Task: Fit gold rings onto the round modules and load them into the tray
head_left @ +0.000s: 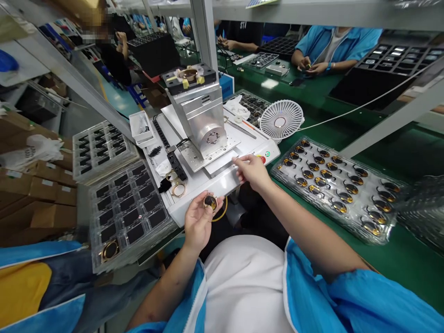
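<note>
In my left hand (199, 224), a round watch case (210, 202) with a gold-coloured rim and a dark, partly amber inside is pinched between the fingers, in front of the machine. My right hand (253, 172) is at the front of the machine, beside its metal plate (222, 163). Its fingers are curled in with the tips close together; whatever they hold, if anything, is too small to make out. Left of the plate, a gold watch ring (178, 189) lies on the white machine base (194, 192) near a black strip-shaped block (177, 165).
A metal fixture (204, 111) rises from the machine. To the right are a red button (262, 159), a white fan (280, 119) and a tray of round amber parts (329, 175). Trays of black squares (130, 203) are stacked on the left. Co-workers sit across the green bench (322, 111).
</note>
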Demonstrator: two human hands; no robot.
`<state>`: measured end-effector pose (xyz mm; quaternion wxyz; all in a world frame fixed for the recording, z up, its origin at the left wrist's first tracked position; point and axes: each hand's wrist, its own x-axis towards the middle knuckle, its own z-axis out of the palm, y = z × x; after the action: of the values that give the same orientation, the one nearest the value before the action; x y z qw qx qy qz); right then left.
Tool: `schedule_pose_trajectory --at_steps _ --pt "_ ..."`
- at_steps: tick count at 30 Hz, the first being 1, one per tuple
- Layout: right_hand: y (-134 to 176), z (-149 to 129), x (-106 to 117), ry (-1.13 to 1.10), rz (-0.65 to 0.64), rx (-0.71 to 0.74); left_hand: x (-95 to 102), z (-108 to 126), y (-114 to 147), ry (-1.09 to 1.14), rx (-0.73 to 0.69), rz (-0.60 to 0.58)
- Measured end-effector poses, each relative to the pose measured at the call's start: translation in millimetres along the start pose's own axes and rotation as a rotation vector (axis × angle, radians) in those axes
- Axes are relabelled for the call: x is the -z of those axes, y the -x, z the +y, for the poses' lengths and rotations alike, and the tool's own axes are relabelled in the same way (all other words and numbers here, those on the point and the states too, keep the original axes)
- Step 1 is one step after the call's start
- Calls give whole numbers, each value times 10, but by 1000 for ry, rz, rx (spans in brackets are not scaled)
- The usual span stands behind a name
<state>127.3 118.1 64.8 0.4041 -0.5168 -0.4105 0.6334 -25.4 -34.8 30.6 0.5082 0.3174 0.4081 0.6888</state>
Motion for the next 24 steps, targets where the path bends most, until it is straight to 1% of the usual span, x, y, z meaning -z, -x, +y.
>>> schedule_pose_trajectory --at_steps 1,2,4,8,11,13,14,16,18,20,22,24 --pt "-94 -39 31 -3 57 1 0 29 8 -20 19 -14" --pt "-165 -66 57 -1 81 -4 2 46 14 -43 26 -23" --pt "-249 -83 87 4 88 -6 12 44 20 -82 13 -38" --pt "-300 -83 84 8 95 18 26 -17 -4 -109 -25 -85" --pt "-277 -118 76 1 117 61 9 -30 -22 -180 -106 -85" --pt "-171 -133 73 -11 106 126 -14 -15 -22 -283 -199 -68" --pt "-81 -129 70 -9 69 162 -27 -6 -18 -341 -251 -59" --pt "165 -94 53 21 -82 204 -50 11 -6 -443 -347 -44" --pt "445 -35 23 78 -264 166 -67 21 6 -519 -402 -35" --pt "684 28 -14 122 -379 101 -79 24 14 -568 -411 -30" --pt "828 78 -50 143 -403 79 -86 25 19 -594 -411 -30" --pt "876 110 -77 157 -380 100 -90 24 23 -606 -416 -33"
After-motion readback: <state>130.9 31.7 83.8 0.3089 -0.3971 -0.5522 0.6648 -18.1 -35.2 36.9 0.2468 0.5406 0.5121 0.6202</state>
